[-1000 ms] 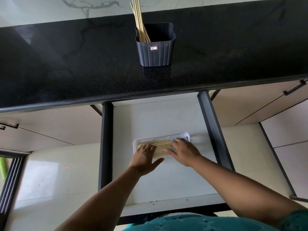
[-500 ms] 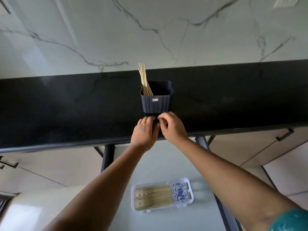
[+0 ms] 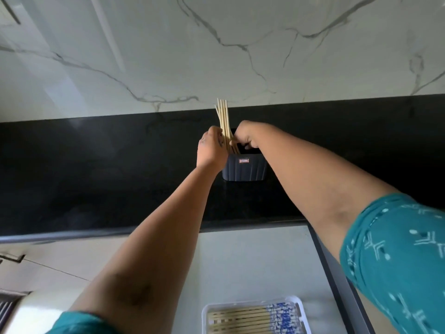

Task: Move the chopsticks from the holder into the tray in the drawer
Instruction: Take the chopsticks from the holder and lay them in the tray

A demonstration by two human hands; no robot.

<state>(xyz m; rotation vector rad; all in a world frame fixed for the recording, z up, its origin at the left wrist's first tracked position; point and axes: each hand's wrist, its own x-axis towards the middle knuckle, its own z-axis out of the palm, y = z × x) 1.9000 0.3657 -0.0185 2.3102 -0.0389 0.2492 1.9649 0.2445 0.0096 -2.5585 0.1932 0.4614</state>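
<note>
On the glossy black stone surface (image 3: 96, 169), at twelve o'clock from the open drawer, stands the dark ribbed plastic holder (image 3: 244, 167). Both hands meet at its rim: the left hand (image 3: 210, 150) curls around the bundle of pale wooden chopsticks (image 3: 223, 116), while the right hand (image 3: 244, 137) pinches them from three o'clock. At six o'clock, the white plastic tray (image 3: 252, 306) in the drawer (image 3: 252, 261) holds blue-patterned chopsticks (image 3: 250, 319) lying flat.

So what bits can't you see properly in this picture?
Head view:
- Holder: its inside and the lower ends of the chopsticks, hidden by the left hand and right hand.
- Fingertips: tucked behind the chopsticks, so the grip is unclear.
- Tray: near side cut off by the bottom edge.
</note>
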